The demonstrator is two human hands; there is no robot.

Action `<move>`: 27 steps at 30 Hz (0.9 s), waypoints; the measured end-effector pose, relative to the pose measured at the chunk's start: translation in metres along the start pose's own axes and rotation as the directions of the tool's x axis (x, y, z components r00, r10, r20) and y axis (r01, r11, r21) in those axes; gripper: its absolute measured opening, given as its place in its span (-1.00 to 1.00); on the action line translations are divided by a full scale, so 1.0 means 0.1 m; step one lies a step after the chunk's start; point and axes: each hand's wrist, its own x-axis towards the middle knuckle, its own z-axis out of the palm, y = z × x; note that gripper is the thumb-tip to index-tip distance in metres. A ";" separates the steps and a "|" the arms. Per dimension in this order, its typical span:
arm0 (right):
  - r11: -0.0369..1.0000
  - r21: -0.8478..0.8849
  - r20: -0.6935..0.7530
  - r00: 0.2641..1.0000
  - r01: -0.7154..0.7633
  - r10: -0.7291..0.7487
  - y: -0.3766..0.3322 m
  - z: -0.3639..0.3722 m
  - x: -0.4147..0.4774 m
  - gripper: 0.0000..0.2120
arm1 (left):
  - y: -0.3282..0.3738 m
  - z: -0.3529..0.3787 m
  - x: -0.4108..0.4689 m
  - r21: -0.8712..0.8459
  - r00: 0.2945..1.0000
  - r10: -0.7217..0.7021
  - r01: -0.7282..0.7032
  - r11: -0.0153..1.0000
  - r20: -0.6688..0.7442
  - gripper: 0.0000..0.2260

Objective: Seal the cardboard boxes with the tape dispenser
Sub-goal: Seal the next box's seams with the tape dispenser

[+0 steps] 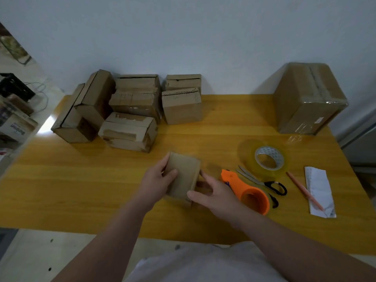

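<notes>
- A small brown cardboard box (183, 176) is held near the middle of the yellow wooden counter (91, 180), a little toward its near edge. It is tilted and somewhat blurred.
- The left hand (157, 179) is wrapped round the box's left side. Its grip is closed on the box, with the thumb laid on the upper face.
- The right hand (213, 194) is set against the box's right side. Its grip is pinched on the box, with the thumb at the near corner and the fingers at the right edge.
- An orange plastic tape dispenser (250, 194) is laid on the counter just beside the right hand, toward the right edge.
- A pair of black-handled steel scissors (264, 183) is laid on the dispenser's far side and is partly hidden by it.
- A roll of clear yellowish tape (268, 159) is seen just beyond the scissors.
- A pinkish pencil (303, 189) is laid across a folded white paper slip (320, 192) near the right edge.
- A large brown box wrapped in clear tape (309, 98) is stood at the far right corner.
- A cluster of smaller brown cardboard boxes (126, 106) is gathered along the far edge toward the far left corner, and some are stacked.
</notes>
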 end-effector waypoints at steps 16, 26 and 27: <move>0.987 -0.160 -0.032 0.999 -0.021 0.016 0.04 -0.07 0.17 -0.09 | -0.13 0.01 0.04 0.779 0.963 0.253 -0.228 0.584 0.092 -0.51; 0.975 -0.222 -0.101 0.993 0.029 -0.053 0.01 -0.10 0.18 -0.18 | -0.14 0.07 0.06 0.738 0.903 0.392 -0.386 0.553 0.178 -0.60; 0.979 -0.203 -0.113 0.992 0.033 -0.057 0.01 -0.12 0.18 -0.23 | -0.15 0.05 0.06 0.724 0.888 0.416 -0.418 0.549 0.197 -0.62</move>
